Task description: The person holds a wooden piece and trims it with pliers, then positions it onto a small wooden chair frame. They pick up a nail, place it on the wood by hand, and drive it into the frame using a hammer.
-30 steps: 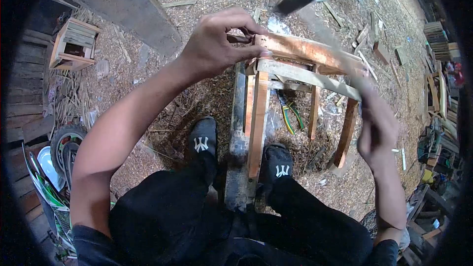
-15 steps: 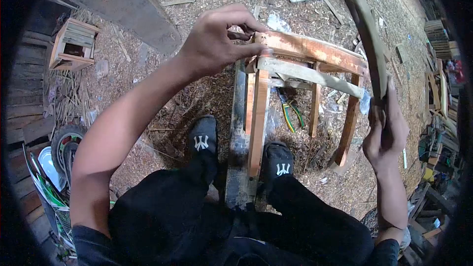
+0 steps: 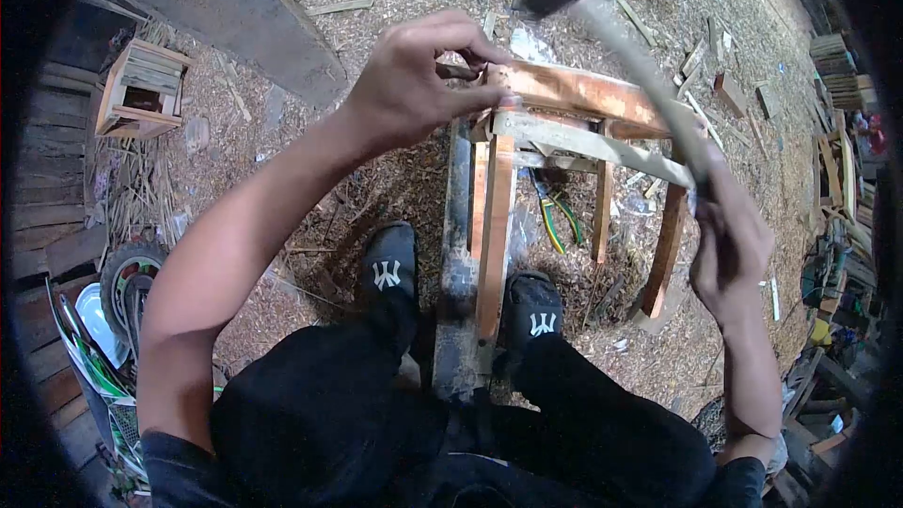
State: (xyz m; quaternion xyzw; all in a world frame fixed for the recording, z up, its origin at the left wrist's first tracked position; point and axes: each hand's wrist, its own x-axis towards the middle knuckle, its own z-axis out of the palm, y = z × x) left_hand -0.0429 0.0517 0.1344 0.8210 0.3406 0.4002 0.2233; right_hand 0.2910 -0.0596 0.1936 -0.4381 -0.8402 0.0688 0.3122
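Note:
A small wooden frame (image 3: 583, 90) with curved rails and several slats stands upright on a narrow beam (image 3: 458, 273) between my feet. At its upper left corner, the thumb and forefinger of my left hand (image 3: 414, 80) pinch together against the wood; anything small between the fingertips is too hard to make out. My right hand (image 3: 736, 240) is wrapped round the wooden handle of a hammer (image 3: 649, 85). The hammer's dark head is blurred by motion and hangs in the air above the frame's far side.
Green-and-yellow pliers (image 3: 557, 218) lie on the shavings-covered floor behind the slats. A wide plank (image 3: 226, 14) slants across the upper left, near a small wooden box (image 3: 141, 89). A wheel (image 3: 132, 277) stands at the left, and scrap wood (image 3: 832, 367) is piled at the right.
The hammer head has swung left and down toward the frame's left corner, its handle tilting with it. My right hand has turned slightly; my left hand has stayed at the corner.

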